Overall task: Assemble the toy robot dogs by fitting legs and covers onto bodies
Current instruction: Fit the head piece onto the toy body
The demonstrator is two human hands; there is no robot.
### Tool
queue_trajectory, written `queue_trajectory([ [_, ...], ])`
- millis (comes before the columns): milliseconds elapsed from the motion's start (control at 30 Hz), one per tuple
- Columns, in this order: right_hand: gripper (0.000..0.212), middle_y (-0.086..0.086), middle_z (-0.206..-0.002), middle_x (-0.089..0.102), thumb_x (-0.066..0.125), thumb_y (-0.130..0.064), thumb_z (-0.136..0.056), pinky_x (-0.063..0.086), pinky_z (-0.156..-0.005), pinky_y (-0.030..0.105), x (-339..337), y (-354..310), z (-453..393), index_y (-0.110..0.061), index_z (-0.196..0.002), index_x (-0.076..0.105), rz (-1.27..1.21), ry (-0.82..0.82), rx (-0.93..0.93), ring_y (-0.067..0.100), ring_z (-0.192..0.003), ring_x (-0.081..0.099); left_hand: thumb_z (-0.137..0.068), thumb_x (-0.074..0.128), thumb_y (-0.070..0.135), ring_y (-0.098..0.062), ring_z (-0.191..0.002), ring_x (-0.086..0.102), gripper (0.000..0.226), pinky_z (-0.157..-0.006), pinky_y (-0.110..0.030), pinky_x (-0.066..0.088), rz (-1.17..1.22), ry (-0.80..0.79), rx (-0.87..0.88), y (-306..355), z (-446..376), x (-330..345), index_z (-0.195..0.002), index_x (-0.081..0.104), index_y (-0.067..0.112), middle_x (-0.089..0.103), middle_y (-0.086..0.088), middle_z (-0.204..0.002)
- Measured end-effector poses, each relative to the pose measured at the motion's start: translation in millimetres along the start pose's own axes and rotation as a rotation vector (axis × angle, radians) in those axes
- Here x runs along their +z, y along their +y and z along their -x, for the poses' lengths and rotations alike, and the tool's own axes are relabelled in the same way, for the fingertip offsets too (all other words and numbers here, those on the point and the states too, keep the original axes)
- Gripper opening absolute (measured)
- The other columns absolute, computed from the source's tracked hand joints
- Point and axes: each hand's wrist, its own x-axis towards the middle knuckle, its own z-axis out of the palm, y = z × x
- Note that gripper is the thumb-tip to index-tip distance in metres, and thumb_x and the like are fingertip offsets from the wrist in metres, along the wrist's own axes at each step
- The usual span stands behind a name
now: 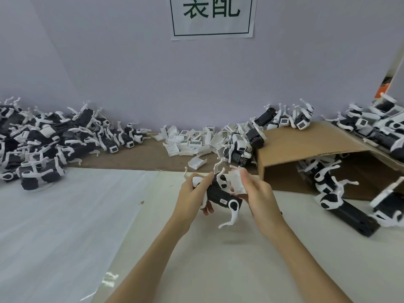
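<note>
With our left hand [194, 189] gripping the black dog body [220, 194], we line up the white cover [237, 181] pinched in our right hand [255, 191] squarely over its far end before pressing it home.

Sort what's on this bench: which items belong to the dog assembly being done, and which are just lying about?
In use:
left hand gripping the black dog body
right hand holding a white cover
pile of loose white covers
heap of dogs on the left
dogs spilling from the cardboard box

Lying about:
wall sign
clear plastic sheet
</note>
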Motion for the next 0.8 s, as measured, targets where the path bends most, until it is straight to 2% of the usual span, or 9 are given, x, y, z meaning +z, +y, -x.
queue_trajectory([
  [100, 0.025, -0.01, -0.099, 0.075, 0.066, -0.05, -0.095, 0.054, -0.077, 0.02, 4.8, 0.7, 5.2, -0.034, -0.114, 0.069, 0.226, 0.017, -0.158, 0.008, -0.093, 0.072, -0.099, 0.064, 0.062, -0.031, -0.052, 0.065, 0.049, -0.045, -0.031, 0.046, -0.027, 0.005, 0.021, 2.6, 2.6, 1.8, -0.096, 0.06, 0.013, 0.068, -0.013, -0.065],
  [167, 0.026, -0.012, -0.1, 0.073, 0.07, -0.049, -0.092, 0.054, -0.074, 0.016, 10.6, 2.5, 9.8, -0.035, -0.113, 0.066, 0.345, -0.017, -0.232, 0.004, -0.095, 0.07, -0.092, 0.059, 0.076, -0.03, -0.054, 0.068, 0.06, -0.043, -0.029, 0.045, -0.071, 0.008, 0.056, 4.3, 4.2, 3.6, -0.102, 0.06, 0.016, 0.072, -0.011, -0.068],
  [267, 0.022, -0.015, -0.109, 0.07, 0.063, -0.043, -0.1, 0.054, -0.082, 0.016, 16.5, 7.6, 16.0, -0.032, -0.119, 0.067, 0.526, -0.085, -0.362, 0.005, -0.106, 0.065, -0.088, 0.047, 0.088, -0.027, -0.055, 0.07, 0.074, -0.043, -0.026, 0.044, -0.163, 0.04, 0.088, 5.1, 5.1, 4.7, -0.11, 0.059, 0.019, 0.076, -0.008, -0.072],
  [367, 0.037, -0.013, -0.128, 0.065, 0.062, -0.034, -0.103, 0.048, -0.099, 0.019, 17.8, 9.6, 19.1, -0.029, -0.139, 0.062, 0.695, -0.137, -0.471, 0.004, -0.122, 0.057, -0.083, 0.041, 0.094, -0.027, -0.056, 0.072, 0.081, -0.044, -0.027, 0.045, -0.195, 0.078, 0.03, 5.3, 4.8, 2.8, -0.117, 0.058, 0.022, 0.075, -0.006, -0.07],
  [433, 0.05, -0.009, -0.139, 0.06, 0.068, -0.032, -0.099, 0.043, -0.11, 0.025, 16.8, 9.9, 18.1, -0.021, -0.146, 0.057, 0.807, -0.162, -0.5, 0.009, -0.132, 0.051, -0.085, 0.042, 0.093, -0.029, -0.055, 0.072, 0.08, -0.043, -0.028, 0.046, -0.182, 0.088, 0.0, 5.6, 4.2, 1.5, -0.115, 0.059, 0.022, 0.075, -0.009, -0.07],
  [533, 0.06, -0.004, -0.144, 0.058, 0.075, -0.028, -0.094, 0.044, -0.113, 0.034, 17.0, 8.1, 17.6, -0.016, -0.15, 0.053, 0.93, -0.164, -0.496, 0.017, -0.133, 0.051, -0.09, 0.043, 0.089, -0.032, -0.056, 0.071, 0.076, -0.044, -0.03, 0.047, -0.171, 0.095, -0.018, 6.2, 4.0, 2.4, -0.108, 0.061, 0.018, 0.075, -0.011, -0.072],
  [667, 0.056, -0.003, -0.126, 0.071, 0.082, -0.025, -0.089, 0.049, -0.095, 0.032, 22.9, 7.2, 22.3, -0.02, -0.14, 0.062, 0.958, -0.033, -0.554, 0.023, -0.111, 0.064, -0.096, 0.053, 0.077, -0.028, -0.058, 0.071, 0.06, -0.049, -0.034, 0.053, -0.11, 0.062, 0.031, 11.7, 4.8, 0.9, -0.107, 0.061, 0.018, 0.073, -0.012, -0.07],
  [733, 0.056, -0.005, -0.121, 0.074, 0.083, -0.029, -0.087, 0.05, -0.09, 0.033, 22.2, 5.4, 21.9, -0.022, -0.139, 0.063, 0.957, 0.013, -0.549, 0.025, -0.107, 0.064, -0.094, 0.065, 0.068, -0.024, -0.066, 0.072, 0.05, -0.056, -0.035, 0.059, -0.047, -0.015, 0.079, 15.7, 5.7, -5.2, -0.112, 0.062, 0.022, 0.075, -0.007, -0.083],
  [800, 0.056, -0.009, -0.112, 0.076, 0.085, -0.033, -0.085, 0.049, -0.084, 0.03, 19.1, 3.8, 21.1, -0.025, -0.136, 0.065, 0.958, 0.046, -0.558, 0.026, -0.101, 0.064, -0.095, 0.073, 0.051, -0.024, -0.074, 0.071, 0.031, -0.06, -0.038, 0.062, -0.039, -0.07, 0.15, 18.2, 5.7, -10.6, -0.116, 0.064, 0.032, 0.072, 0.001, -0.102],
])
